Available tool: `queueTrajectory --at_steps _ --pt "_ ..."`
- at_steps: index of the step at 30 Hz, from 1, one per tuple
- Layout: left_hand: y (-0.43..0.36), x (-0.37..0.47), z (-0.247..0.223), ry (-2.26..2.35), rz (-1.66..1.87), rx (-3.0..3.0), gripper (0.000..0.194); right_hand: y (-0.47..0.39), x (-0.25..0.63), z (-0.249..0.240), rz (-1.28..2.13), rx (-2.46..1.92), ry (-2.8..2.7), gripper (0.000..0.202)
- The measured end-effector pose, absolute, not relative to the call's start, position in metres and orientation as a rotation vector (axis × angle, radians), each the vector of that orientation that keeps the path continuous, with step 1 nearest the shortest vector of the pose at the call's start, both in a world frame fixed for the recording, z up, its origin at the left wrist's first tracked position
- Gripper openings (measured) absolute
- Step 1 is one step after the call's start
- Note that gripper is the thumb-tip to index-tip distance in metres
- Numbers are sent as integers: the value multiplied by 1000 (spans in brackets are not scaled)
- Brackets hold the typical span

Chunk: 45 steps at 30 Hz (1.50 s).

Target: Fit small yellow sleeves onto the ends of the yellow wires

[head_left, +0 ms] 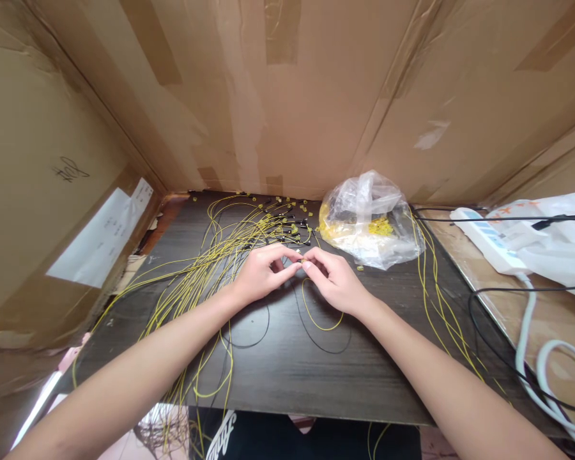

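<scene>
My left hand (263, 271) and my right hand (333, 278) meet over the middle of the dark table, thumbs and forefingers pinched together. Between the fingertips is a tiny yellow piece (303, 259), mostly covered, so its exact shape cannot be made out. A thin yellow wire (322, 328) and a thin black wire loop on the tabletop below my hands. Left of and behind my left hand lies a bundle of yellow wires (186, 291), many with black ends. Small yellow plastic pieces (304, 209) are scattered around those ends.
Behind my right hand sits a clear plastic bag (371, 220) holding yellow pieces. More yellow wires (434, 281) run down the table's right side. At the right are a white power strip (489, 241) and its coiled cable. Cardboard walls (278, 115) enclose the back and left.
</scene>
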<state>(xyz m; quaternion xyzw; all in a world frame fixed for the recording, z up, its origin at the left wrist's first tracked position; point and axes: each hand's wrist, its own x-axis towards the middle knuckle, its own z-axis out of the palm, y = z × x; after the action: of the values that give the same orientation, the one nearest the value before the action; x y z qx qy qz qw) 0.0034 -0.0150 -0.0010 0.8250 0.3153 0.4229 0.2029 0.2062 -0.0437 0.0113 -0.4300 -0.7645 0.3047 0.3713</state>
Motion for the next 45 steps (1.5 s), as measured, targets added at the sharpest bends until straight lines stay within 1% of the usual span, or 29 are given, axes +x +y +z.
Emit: queueTrajectory --at_steps 3,5,14,24,28,30,33,35,37,41,45 --pt "-16 3 -1 862 1185 2321 10 -43 207 11 815 -1109 -1963 34" --pt "-16 3 0 851 1172 2333 10 -43 207 10 848 -1114 -1962 38" --pt "-14 4 -2 839 1214 2314 10 -42 206 10 828 -1096 -1981 32" --pt "-16 3 1 800 1195 2376 11 -43 206 7 898 -1099 -1962 36" --pt "-17 3 2 798 1174 2348 11 -43 205 8 870 -1104 -1983 38" --pt "-17 4 2 818 1184 2323 11 -44 205 8 823 -1103 -1992 34" --pt "-16 4 1 857 1200 2294 11 -45 205 10 772 -1084 -1976 22" --pt "-16 4 0 861 1200 2298 11 -45 206 11 763 -1073 -1966 19" --pt "-15 4 0 845 1208 2317 11 -44 206 10 761 -1074 -1971 21" --pt "-16 3 0 811 1212 2358 11 -43 206 9 814 -1089 -1974 32" --pt "-17 3 1 813 1180 2366 11 -43 206 10 853 -1099 -1977 35"
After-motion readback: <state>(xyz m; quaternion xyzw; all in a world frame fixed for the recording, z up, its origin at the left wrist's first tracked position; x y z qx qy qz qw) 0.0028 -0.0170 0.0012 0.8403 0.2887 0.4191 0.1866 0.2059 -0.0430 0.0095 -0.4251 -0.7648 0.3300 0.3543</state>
